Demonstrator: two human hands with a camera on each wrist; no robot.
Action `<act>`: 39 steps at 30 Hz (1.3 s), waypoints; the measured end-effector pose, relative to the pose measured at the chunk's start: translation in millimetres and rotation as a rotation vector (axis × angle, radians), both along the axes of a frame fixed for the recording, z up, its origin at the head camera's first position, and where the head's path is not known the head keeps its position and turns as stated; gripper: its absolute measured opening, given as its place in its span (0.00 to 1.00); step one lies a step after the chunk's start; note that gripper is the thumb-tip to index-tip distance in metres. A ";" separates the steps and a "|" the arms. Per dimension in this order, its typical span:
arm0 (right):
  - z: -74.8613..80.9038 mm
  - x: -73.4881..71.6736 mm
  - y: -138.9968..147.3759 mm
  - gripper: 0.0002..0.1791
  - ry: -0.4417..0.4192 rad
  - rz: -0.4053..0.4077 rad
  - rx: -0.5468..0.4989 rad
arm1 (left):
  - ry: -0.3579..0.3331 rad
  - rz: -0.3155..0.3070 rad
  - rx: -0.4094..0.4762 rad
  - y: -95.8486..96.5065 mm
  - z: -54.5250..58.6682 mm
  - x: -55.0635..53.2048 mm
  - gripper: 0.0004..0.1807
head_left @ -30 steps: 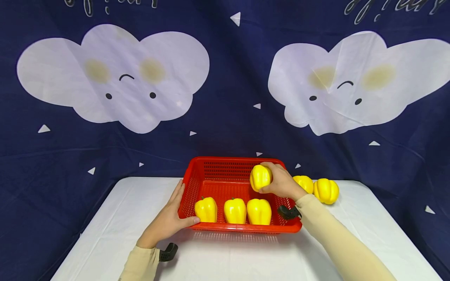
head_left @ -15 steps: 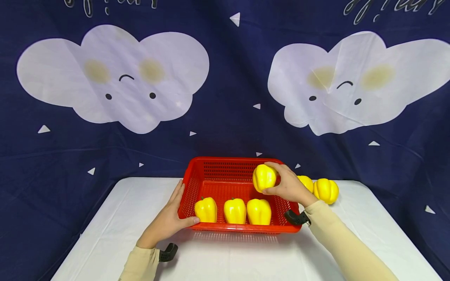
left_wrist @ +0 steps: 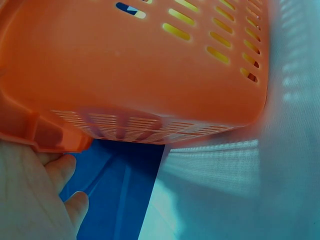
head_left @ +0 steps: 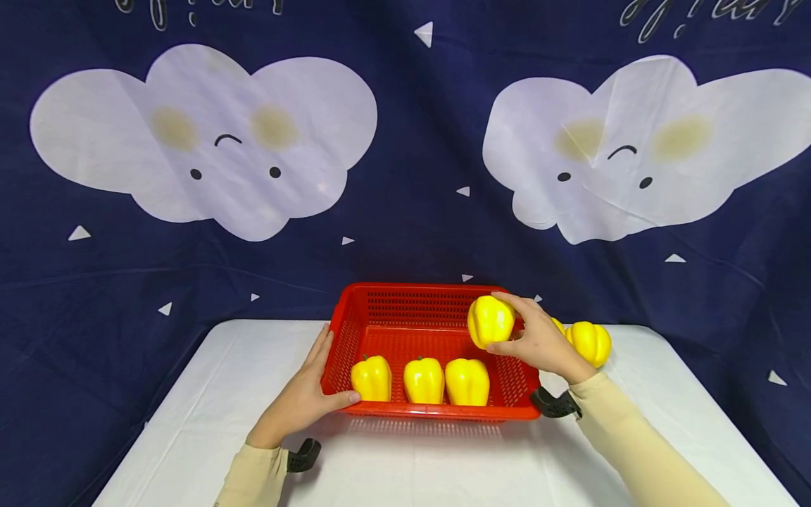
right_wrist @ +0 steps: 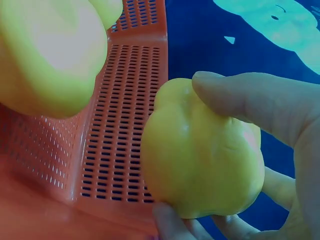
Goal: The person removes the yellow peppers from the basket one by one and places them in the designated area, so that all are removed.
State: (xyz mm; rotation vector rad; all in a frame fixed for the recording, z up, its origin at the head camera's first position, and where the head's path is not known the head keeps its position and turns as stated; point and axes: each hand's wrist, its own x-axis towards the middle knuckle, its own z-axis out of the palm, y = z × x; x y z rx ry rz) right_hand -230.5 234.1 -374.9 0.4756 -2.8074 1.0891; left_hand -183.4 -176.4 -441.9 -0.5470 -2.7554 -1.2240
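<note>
A red plastic basket (head_left: 405,345) stands on the table, with my left hand (head_left: 303,398) holding its near-left corner. The thumb lies on the front rim and the fingers run along the left side; in the left wrist view those fingers (left_wrist: 62,170) show at the outside of the rim. My right hand (head_left: 541,341) grips a yellow bell pepper (head_left: 491,322) between thumb and fingers, above the basket's right part. Inside, along the front wall, sit three yellow bell peppers: a left one (head_left: 372,379), a middle one (head_left: 424,381) and a right one (head_left: 467,382).
On the white-covered table (head_left: 659,415), right of the basket, lies another yellow pepper (head_left: 589,343). One more beside it is mostly hidden behind my right hand. A dark blue cloth (head_left: 431,232) with white clouds hangs behind.
My right hand has moved to the right with the yellow bell pepper, toward the basket's right wall. The left hand, the basket and the peppers in it stay in place.
</note>
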 end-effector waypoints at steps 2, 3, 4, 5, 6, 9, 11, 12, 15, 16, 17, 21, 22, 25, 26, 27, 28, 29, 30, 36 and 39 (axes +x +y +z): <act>1.5 2.8 3.1 0.51 0.008 -0.006 -0.003 | 0.001 -0.001 0.002 0.0 0.1 0.0 0.65; 2.2 4.1 4.8 0.51 0.012 -0.009 -0.006 | 0.004 -0.003 0.002 0.0 -0.2 0.0 0.65; 3.1 5.3 6.7 0.51 0.016 -0.009 -0.009 | 0.006 -0.004 0.001 0.0 -0.4 -0.1 0.64; 3.8 6.5 8.4 0.50 0.014 -0.011 -0.013 | 0.008 -0.004 0.002 0.1 -0.4 -0.1 0.64; 4.4 7.6 10.3 0.50 0.012 -0.010 -0.018 | 0.009 -0.005 0.001 0.1 -0.4 0.0 0.64; 6.8 10.6 15.7 0.50 -0.014 -0.013 -0.050 | 0.011 -0.004 0.006 0.1 -0.4 0.2 0.64; 7.5 12.0 19.5 0.51 -0.032 -0.017 -0.069 | 0.011 -0.003 0.008 0.0 -0.3 0.4 0.65; 7.9 12.9 21.6 0.51 -0.041 -0.018 -0.079 | 0.011 -0.003 0.008 -0.1 -0.3 0.5 0.65; 9.2 15.6 27.5 0.52 -0.059 -0.025 -0.106 | 0.013 -0.004 0.007 0.0 -1.0 0.5 0.65; 9.5 16.3 30.0 0.52 -0.057 -0.028 -0.108 | 0.012 -0.004 0.005 0.1 -1.1 0.6 0.65; 10.0 17.0 32.2 0.52 -0.056 -0.031 -0.111 | 0.011 -0.004 0.006 0.2 -0.9 0.9 0.65; 12.2 19.9 41.7 0.52 -0.038 -0.049 -0.088 | 0.005 -0.004 0.013 0.3 -0.8 1.1 0.65; 12.5 20.5 44.0 0.52 -0.030 -0.054 -0.075 | 0.004 -0.004 0.012 0.2 -0.6 1.2 0.65; 13.1 22.5 50.9 0.52 -0.010 -0.067 -0.039 | 0.007 -0.002 0.009 -0.2 -0.7 0.6 0.65; 13.0 23.0 53.4 0.52 -0.005 -0.070 -0.030 | 0.008 -0.002 0.007 -0.3 -0.6 0.5 0.65; 12.9 23.5 55.7 0.52 0.003 -0.076 -0.020 | 0.007 0.000 0.005 -0.4 -0.5 0.3 0.65; 12.8 24.0 58.0 0.52 0.006 -0.081 -0.015 | 0.007 0.000 0.003 -0.5 -0.5 0.3 0.65; 12.6 24.5 60.2 0.52 0.009 -0.085 -0.012 | 0.005 0.002 0.003 -0.5 -0.5 0.2 0.65; 12.2 24.9 62.5 0.52 0.013 -0.086 -0.015 | 0.004 0.002 0.003 -0.7 -0.6 0.0 0.65; 7.6 27.7 76.5 0.52 0.047 -0.077 -0.025 | -0.004 0.003 0.007 -0.6 -0.9 -0.2 0.65; 5.1 29.5 83.4 0.52 0.055 -0.074 -0.031 | -0.002 -0.002 0.008 0.0 -0.8 0.3 0.65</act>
